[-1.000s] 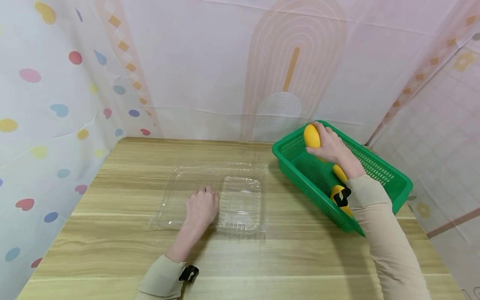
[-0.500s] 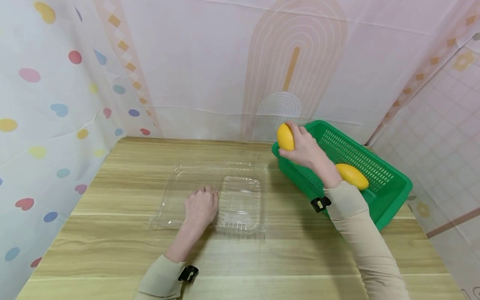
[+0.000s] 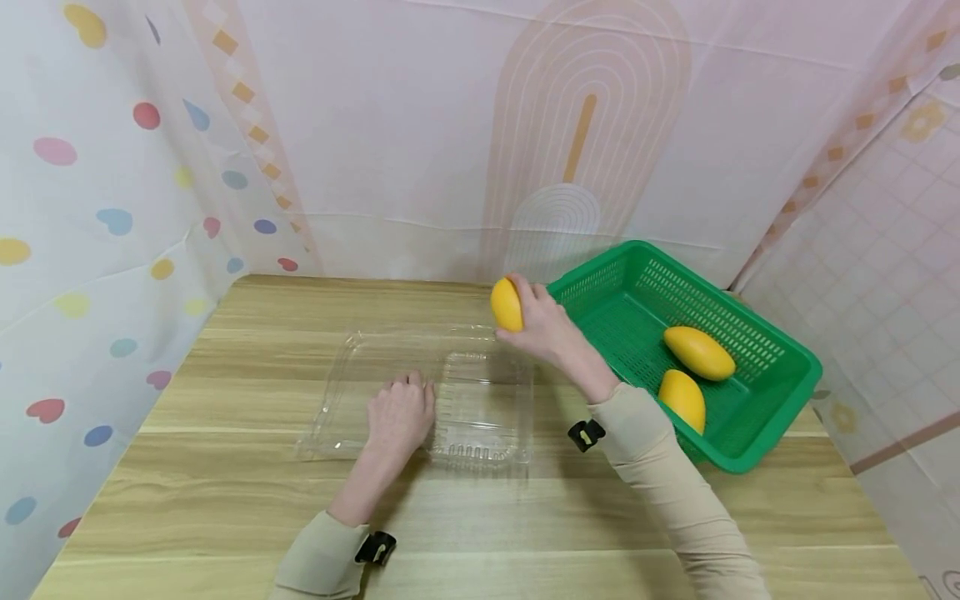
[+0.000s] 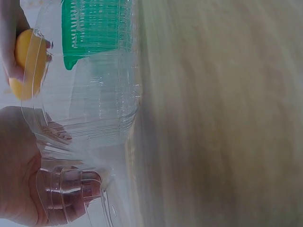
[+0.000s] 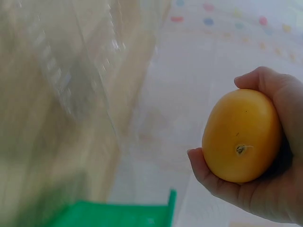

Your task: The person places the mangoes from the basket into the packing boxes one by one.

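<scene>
My right hand (image 3: 546,327) grips a yellow mango (image 3: 506,305), thumb on one side and fingers on the other; the right wrist view shows the stem scar of that mango (image 5: 246,137). It is held in the air above the far right corner of an opened clear plastic clamshell container (image 3: 480,417). At the middle of the container, where its two halves meet, my left hand (image 3: 402,412) holds the plastic with bent fingers; through the clear wall the left wrist view shows the curled fingers (image 4: 90,184).
A green plastic basket (image 3: 622,333) stands at the right, slanted on the wooden table (image 3: 247,517). Two more mangoes lie inside, one mango (image 3: 699,352) farther back and one mango (image 3: 682,400) by the near wall. Patterned cloth (image 3: 390,150) hangs behind the table.
My right hand has lifted the mango out of the basket and carried it left, over the rim, toward the container. The left hand has stayed in place.
</scene>
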Tool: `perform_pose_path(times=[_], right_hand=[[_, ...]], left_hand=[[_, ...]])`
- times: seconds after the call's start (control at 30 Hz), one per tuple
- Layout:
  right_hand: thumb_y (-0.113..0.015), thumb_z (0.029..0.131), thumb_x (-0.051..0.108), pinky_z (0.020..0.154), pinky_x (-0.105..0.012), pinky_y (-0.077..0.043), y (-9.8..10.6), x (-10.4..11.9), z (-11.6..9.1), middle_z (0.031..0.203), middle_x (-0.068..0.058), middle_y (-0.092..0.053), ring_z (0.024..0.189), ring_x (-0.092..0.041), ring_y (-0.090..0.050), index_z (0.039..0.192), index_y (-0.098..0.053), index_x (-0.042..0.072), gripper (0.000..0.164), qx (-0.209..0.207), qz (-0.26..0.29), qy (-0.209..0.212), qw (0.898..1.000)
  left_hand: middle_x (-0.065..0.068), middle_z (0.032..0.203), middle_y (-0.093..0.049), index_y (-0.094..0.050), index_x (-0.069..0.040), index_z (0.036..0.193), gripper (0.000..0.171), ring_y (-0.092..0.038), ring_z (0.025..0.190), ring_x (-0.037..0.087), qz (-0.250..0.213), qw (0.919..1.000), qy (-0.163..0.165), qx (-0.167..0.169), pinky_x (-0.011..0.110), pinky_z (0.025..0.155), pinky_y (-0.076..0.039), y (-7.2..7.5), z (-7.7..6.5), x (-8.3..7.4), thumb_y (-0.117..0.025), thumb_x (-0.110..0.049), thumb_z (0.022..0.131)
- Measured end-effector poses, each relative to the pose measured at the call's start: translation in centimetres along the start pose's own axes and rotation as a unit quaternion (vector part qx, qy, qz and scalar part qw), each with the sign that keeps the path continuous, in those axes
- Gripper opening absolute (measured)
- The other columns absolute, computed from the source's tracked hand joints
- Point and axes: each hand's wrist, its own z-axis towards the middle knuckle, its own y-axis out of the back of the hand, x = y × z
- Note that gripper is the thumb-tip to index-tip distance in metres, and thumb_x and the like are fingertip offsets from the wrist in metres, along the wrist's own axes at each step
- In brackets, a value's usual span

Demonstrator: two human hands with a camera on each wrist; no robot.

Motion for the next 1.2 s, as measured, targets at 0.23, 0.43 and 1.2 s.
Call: perform_pose_path(times=[0.23,0.43,1.2], right_hand=[[-0.069,0.079,0.035,0.083,-0.047,-0.052,-3.0,1.7,0.1,0.127,-0.022,-0.052,0.101,-0.035,-0.059,0.147,-0.024,0.013,0.084,0.04,-0.008,0.002,0.999],[-0.069,0.08,0.038,0.079,-0.043,-0.054,-5.3,2.5,0.4,0.123,-0.022,-0.055,0.096,-0.033,-0.061,0.144,-0.027,0.005,0.084,0.075,-0.022,-0.008,0.997],[-0.065,0.084,0.051,0.064,-0.029,-0.054,-8.6,2.5,1.0,0.112,-0.021,-0.058,0.083,-0.025,-0.061,0.146,-0.018,-0.003,0.095,0.166,-0.001,-0.069,0.984]], left_hand=[[0.015,0.069,-0.06,-0.061,0.002,0.082,0.03,-0.055,0.058,0.025,0.0,1.0,-0.002,-0.006,0.033,0.047,-0.047,0.0,0.0,0.1,-0.052,-0.024,0.094],[0.013,0.067,-0.059,-0.06,0.001,0.082,0.03,-0.053,0.058,0.024,0.004,1.0,0.001,0.005,0.031,0.046,-0.045,0.0,0.0,0.1,-0.051,-0.025,0.095],[0.016,0.07,-0.061,-0.059,0.002,0.085,0.03,-0.055,0.059,0.028,0.005,1.0,0.005,0.006,0.036,0.046,-0.046,0.1,0.1,0.1,-0.051,-0.025,0.095]])
